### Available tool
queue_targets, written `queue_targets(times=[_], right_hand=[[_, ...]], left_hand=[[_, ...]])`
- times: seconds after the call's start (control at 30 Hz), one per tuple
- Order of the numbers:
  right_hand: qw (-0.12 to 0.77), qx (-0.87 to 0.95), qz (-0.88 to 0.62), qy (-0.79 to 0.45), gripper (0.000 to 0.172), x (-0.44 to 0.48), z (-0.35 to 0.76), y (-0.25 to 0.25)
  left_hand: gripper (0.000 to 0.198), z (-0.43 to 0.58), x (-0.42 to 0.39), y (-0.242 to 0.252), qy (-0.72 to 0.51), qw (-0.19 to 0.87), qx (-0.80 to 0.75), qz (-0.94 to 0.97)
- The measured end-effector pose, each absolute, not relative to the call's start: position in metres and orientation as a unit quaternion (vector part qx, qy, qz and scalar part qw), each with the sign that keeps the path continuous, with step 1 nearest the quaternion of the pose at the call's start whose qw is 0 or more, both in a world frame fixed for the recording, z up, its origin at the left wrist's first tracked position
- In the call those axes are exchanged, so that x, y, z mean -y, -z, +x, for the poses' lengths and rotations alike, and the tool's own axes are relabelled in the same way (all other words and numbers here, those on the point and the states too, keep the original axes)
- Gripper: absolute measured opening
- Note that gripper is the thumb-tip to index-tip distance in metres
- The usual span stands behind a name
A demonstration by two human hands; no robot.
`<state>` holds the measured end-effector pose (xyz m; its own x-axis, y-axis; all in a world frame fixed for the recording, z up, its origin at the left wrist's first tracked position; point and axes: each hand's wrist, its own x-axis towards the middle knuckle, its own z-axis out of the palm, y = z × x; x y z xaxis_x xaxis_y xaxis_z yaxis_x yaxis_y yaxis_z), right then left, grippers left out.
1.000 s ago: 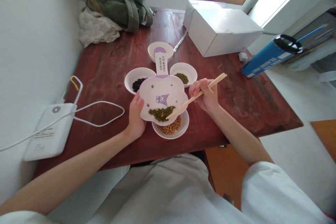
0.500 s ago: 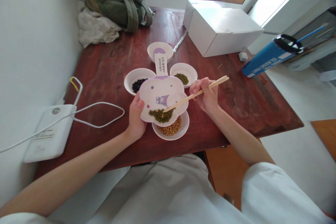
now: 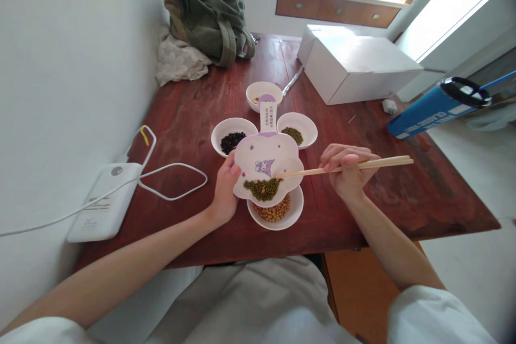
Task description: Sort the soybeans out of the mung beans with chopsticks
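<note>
My left hand (image 3: 226,192) grips the left rim of a pale flower-shaped plate (image 3: 282,149) with a purple cartoon print and a labelled handle. Green mung beans (image 3: 263,189) lie heaped at its near edge. A pair of chopsticks (image 3: 387,162) is pinched in my right hand (image 3: 349,169), tips at the right side of the heap. Below the plate's near edge, partly covered, is a white bowl (image 3: 297,214) of yellow soybeans (image 3: 274,213). Other bowls hold black beans (image 3: 233,142) at left and green beans (image 3: 293,135) at right. The far bowl (image 3: 252,90) is partly hidden by the handle.
A white power bank (image 3: 105,204) with a looped cable (image 3: 177,164) lies at left. Farther back are a green bag (image 3: 201,16), a white box (image 3: 358,64), a small white adapter (image 3: 389,106) and a blue tumbler (image 3: 431,110) on the right.
The view has shifted, so the whole scene sits farther right and lower. My right hand has swung right and turned, leaving the chopsticks nearly level, their tips moved toward the heap's right edge.
</note>
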<state>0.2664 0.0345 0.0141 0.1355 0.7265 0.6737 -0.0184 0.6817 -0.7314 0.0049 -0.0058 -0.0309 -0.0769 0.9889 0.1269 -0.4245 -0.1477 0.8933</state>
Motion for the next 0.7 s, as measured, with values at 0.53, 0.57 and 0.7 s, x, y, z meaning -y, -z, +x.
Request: queue_targets(times=[0.53,0.57,0.7], right_hand=[[0.667,0.616,-0.306,-0.287,0.067,-0.0338,0.2720,-0.0224],[0.674,0.610,-0.302,-0.288,0.067,-0.0340,0.2723,-0.0233],[0.656,0.621,-0.292,-0.314,0.061,-0.0335,0.2756,-0.0202]], left_hand=[[0.064,0.0032,0.0050,0.0340,-0.636,0.559,-0.341,0.408],[0.063,0.0033,0.0049,0.0336,-0.636,0.559,-0.344,0.406],[0.061,0.0027,0.0059,0.0310,-0.637,0.564,-0.340,0.401]])
